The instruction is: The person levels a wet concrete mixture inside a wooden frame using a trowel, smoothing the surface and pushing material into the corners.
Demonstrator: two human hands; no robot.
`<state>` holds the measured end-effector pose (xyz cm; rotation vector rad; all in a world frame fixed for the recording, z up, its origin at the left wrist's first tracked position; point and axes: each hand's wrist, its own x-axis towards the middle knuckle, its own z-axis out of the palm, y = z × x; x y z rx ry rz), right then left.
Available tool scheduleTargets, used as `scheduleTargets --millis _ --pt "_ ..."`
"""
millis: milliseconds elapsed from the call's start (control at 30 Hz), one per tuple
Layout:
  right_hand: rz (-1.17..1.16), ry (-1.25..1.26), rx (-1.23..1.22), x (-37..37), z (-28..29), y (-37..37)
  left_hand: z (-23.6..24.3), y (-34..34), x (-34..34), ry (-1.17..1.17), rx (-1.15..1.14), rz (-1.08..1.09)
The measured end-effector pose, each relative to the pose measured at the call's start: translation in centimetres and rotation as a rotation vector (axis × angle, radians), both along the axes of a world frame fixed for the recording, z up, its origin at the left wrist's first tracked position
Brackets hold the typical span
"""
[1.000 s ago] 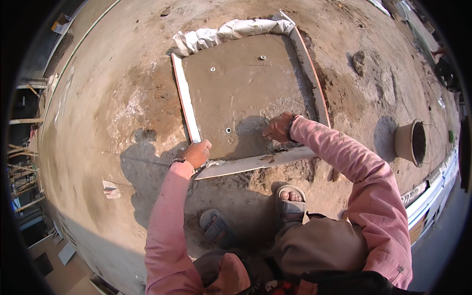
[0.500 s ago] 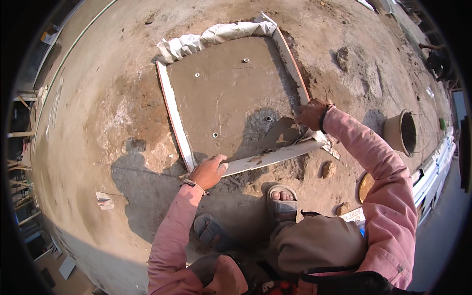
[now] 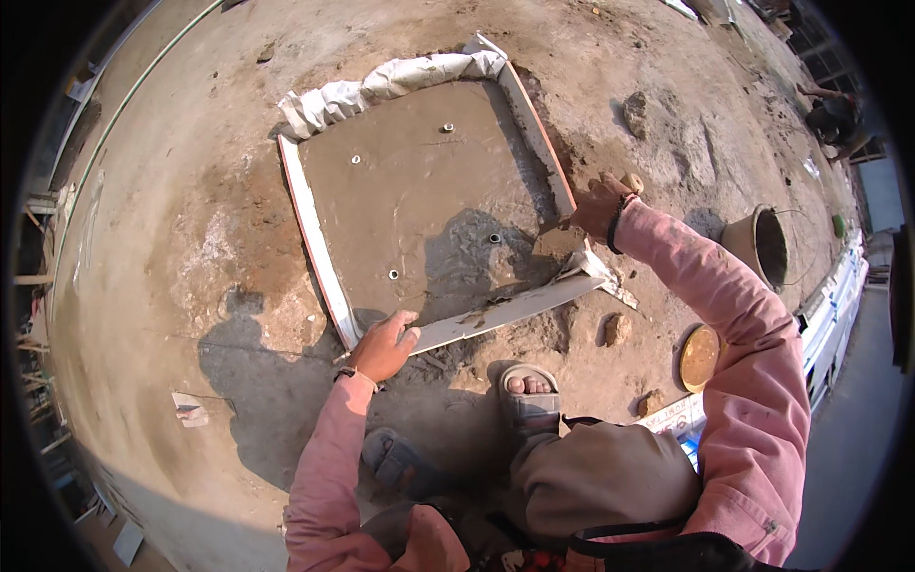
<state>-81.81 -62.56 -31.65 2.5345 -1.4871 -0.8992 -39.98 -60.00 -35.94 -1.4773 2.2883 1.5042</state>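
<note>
Grey-brown wet concrete (image 3: 381, 210) fills a square frame on the ground, its surface smooth, with several small pipe ends standing up in it. My right hand (image 3: 597, 206) is closed round a trowel at the frame's near right corner; its wooden handle end (image 3: 633, 182) shows past my fist, and the blade (image 3: 558, 239) lies low over the concrete. At the near left corner my left hand (image 3: 383, 349) grips the near white form board (image 3: 505, 317), fingers on the concrete side and thumb on the outer side. Crumpled white sheeting (image 3: 391, 84) lines the far side.
A bucket (image 3: 768, 246) lies tipped to the right, near a round yellowish lid-like disc (image 3: 701, 358). Stones (image 3: 618, 330) are scattered on the dirt. Left of my shadow lies a small flat trowel-like piece (image 3: 191, 410). My sandalled foot (image 3: 530, 393) is close to the near board.
The view has shifted, so the frame sits a little further left and lower. My right hand has turned, bringing the trowel's handle end into sight. My left hand stays at its corner.
</note>
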Motion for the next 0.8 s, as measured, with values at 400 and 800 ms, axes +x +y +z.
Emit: scheduleTargets --millis 400,800 --pt "0.035 0.309 0.131 5.6 1.4 -4.3 -0.6 0.1 -0.1 0.059 -0.023 -0.001" --pt "-0.674 -0.517 0.139 -5.6 1.8 -2.5 -0.8 0.3 0.1 0.046 -0.029 0.041"
